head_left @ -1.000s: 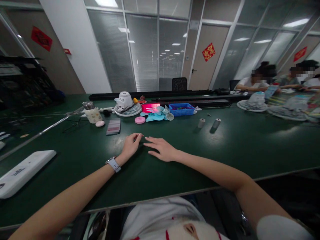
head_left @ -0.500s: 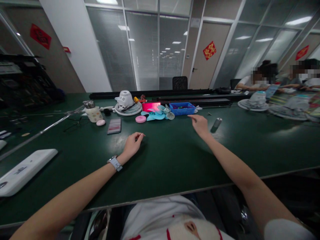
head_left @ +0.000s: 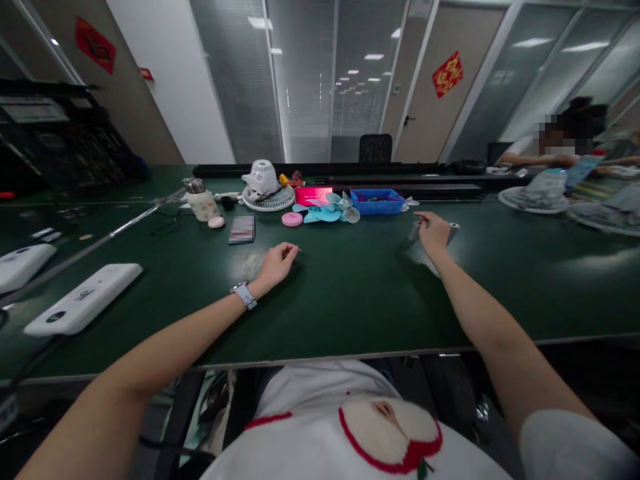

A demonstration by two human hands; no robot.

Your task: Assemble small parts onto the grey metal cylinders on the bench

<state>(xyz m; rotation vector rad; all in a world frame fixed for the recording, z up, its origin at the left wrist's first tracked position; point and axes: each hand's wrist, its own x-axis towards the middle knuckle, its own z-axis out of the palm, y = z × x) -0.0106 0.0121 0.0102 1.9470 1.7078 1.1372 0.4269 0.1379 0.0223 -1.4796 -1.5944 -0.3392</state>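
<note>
My left hand (head_left: 277,264), with a watch (head_left: 245,295) on its wrist, rests on the dark green table (head_left: 330,300) with its fingers curled together and nothing visible in them. Farther right, my right hand (head_left: 434,233) is over the table, fingers pinched and pointing left. A faint greyish shape shows below its fingertips, too blurred to name. A small grey cylinder (head_left: 454,228) stands just right of this hand, partly hidden by it. Left of the hand are a blue tray (head_left: 378,202) with small items, light-blue fan blades (head_left: 327,210) and a round pink piece (head_left: 292,219).
Behind these lie a white fan part (head_left: 262,178) and a red box (head_left: 313,196). A patterned bottle (head_left: 201,202), a pink oval (head_left: 216,222) and a card-like item (head_left: 242,229) sit left. White devices (head_left: 85,300) lie far left. A person (head_left: 555,143) sits at far right.
The view has tilted down and shifted left. My right hand has moved right toward the grey cylinder and now partly covers it. My left hand stays in about the same place.
</note>
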